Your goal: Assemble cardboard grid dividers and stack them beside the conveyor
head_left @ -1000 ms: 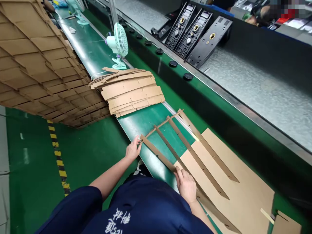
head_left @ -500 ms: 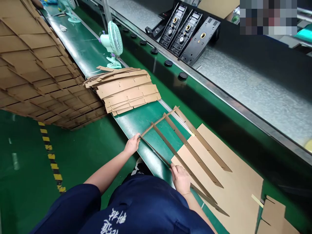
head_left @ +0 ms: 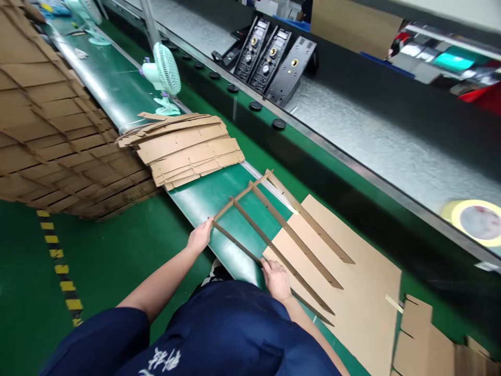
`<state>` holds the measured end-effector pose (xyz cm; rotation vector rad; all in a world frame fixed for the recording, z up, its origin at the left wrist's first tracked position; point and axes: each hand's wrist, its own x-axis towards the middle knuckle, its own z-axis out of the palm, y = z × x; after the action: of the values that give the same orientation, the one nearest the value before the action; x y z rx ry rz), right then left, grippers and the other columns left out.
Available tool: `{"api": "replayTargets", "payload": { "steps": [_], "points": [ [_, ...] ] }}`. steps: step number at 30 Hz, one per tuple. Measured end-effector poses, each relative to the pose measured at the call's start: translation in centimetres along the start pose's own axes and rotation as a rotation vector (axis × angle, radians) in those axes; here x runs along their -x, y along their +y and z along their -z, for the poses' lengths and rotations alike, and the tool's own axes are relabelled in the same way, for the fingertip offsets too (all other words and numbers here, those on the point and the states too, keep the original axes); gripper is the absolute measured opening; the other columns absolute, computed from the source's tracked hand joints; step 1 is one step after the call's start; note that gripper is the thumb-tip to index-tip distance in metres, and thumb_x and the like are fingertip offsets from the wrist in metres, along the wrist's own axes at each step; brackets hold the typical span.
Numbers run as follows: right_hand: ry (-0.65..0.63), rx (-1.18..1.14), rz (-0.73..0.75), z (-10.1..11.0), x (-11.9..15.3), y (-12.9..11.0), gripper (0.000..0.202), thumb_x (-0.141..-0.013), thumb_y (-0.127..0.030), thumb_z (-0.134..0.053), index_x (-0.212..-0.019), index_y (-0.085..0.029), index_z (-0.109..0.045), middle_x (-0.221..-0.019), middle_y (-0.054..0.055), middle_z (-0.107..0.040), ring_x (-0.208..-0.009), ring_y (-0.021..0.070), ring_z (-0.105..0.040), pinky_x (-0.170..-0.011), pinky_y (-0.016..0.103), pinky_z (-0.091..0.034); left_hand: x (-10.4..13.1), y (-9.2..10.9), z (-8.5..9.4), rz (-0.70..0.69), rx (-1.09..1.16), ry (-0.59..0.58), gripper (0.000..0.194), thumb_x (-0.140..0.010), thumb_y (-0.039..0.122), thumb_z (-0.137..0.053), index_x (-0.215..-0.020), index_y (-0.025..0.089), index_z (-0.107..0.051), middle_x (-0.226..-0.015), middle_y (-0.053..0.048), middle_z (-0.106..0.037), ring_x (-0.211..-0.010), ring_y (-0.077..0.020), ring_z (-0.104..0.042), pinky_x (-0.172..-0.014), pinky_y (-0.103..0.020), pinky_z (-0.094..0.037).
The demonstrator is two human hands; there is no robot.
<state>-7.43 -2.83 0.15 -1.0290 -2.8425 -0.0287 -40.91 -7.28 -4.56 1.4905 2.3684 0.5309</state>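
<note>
A cardboard divider (head_left: pixel 258 230) lies over the green bench: one short cross strip (head_left: pixel 243 192) with several long slotted strips running from it. My left hand (head_left: pixel 199 236) is closed at the near corner, pinching where the cross strip meets the nearest long strip (head_left: pixel 235 241). Partway along that same long strip, my right hand (head_left: pixel 276 278) grips it with fingers over its upper edge. The free ends of the long strips rest over a flat cardboard sheet (head_left: pixel 368 313). Part of the nearest strip is hidden behind my right hand.
A pile of loose cardboard strips (head_left: pixel 191 151) lies up the bench (head_left: pixel 191 196), beside a mint clip fan (head_left: pixel 166 73). Assembled dividers (head_left: pixel 58 120) are stacked at left. Black plastic parts (head_left: pixel 270 57) and a tape roll (head_left: pixel 477 222) sit on the raised shelf.
The camera view has turned right, bringing the tape roll into sight. The nearest strip's free end has swung closer to the neighbouring strip. Both hands keep their grip.
</note>
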Motion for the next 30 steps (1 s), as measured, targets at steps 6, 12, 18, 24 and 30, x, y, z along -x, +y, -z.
{"api": "replayTargets", "payload": {
  "steps": [6, 12, 18, 24, 30],
  "points": [
    [0.124, -0.017, -0.418, 2.5, 1.9, 8.6, 0.055, -0.093, -0.053, -0.038, -0.136, -0.020, -0.045, -0.142, 0.017, -0.041, -0.126, 0.0302, -0.040, -0.094, 0.046, -0.038, 2.6, 1.0, -0.1, 0.001, -0.154, 0.084, 0.057, -0.093, 0.031, -0.038, -0.148, 0.019, -0.027, -0.139, -0.015, -0.046, -0.120, -0.0284, -0.050, -0.094, -0.039, -0.046],
    [-0.181, 0.098, -0.953, 4.1, 3.8, 21.5, 0.073, -0.090, -0.064, -0.023, -0.146, -0.017, -0.032, -0.150, 0.017, -0.026, -0.139, 0.0297, -0.020, -0.105, 0.052, -0.024, 2.6, 3.1, 0.2, 0.019, -0.260, 0.163, 0.053, -0.092, 0.037, -0.041, -0.143, 0.025, -0.039, -0.152, -0.016, -0.023, -0.125, -0.0367, -0.042, -0.092, -0.050, -0.045],
    [-0.381, -0.142, -0.663, 3.5, 8.3, 17.9, 0.077, -0.084, -0.065, -0.040, -0.146, -0.021, -0.030, -0.140, 0.015, -0.043, -0.132, 0.0287, -0.037, -0.106, 0.050, -0.026, 0.2, 3.6, 0.6, 0.029, -0.229, 0.155, 0.047, -0.092, 0.030, -0.038, -0.138, 0.022, -0.045, -0.138, -0.014, -0.046, -0.113, -0.0301, -0.052, -0.088, -0.044, -0.048],
    [-0.354, -0.272, -0.506, 3.1, 12.2, 8.7, 0.083, -0.078, -0.038, -0.060, -0.150, -0.028, -0.020, -0.156, 0.011, -0.018, -0.137, 0.0281, -0.032, -0.105, 0.046, -0.033, 0.0, 3.0, 0.4, 0.079, -0.134, 0.166, 0.047, -0.090, 0.019, -0.037, -0.136, 0.024, -0.046, -0.140, -0.011, -0.042, -0.102, -0.0223, -0.059, -0.073, -0.031, -0.051],
    [-0.241, -0.259, -0.520, 2.0, 11.8, 8.0, 0.049, -0.082, -0.015, -0.043, -0.128, -0.024, -0.057, -0.138, 0.010, -0.048, -0.123, 0.0253, -0.050, -0.101, 0.038, -0.044, -1.3, 3.6, 1.2, -0.002, -0.002, 0.279, 0.038, -0.087, 0.017, -0.039, -0.121, 0.018, -0.056, -0.118, -0.013, -0.055, -0.097, -0.0225, -0.060, -0.075, -0.032, -0.053]
  ]
}}
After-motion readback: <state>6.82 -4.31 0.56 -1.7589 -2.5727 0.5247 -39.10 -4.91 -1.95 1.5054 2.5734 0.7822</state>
